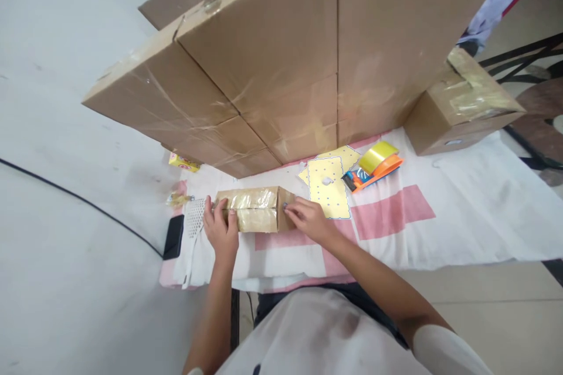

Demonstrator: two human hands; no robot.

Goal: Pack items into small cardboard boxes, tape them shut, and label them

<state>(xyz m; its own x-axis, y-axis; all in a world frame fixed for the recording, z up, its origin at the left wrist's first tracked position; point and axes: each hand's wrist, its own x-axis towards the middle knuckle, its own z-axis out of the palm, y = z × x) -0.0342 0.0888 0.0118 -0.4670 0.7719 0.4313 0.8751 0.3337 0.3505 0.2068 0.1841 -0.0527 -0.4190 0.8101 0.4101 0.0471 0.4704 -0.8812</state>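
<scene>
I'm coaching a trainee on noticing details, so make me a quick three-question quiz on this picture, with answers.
1. True or false: the left hand touches the small taped box.
2. Which lies nearer the orange dispenser: A, the black phone; B, the yellow sheets?
3. Fill in: the tape roll at the dispenser is ____ in colour.
Key: 1 true; 2 B; 3 yellow.

"See any words?"
"No. The yellow box (185, 163) near the big cardboard's (264, 58) left end has red marks, too small to read."
"And the label (453, 142) on the brown box (427, 124) by the cardboard's right end?"
"Too tiny too."
</scene>
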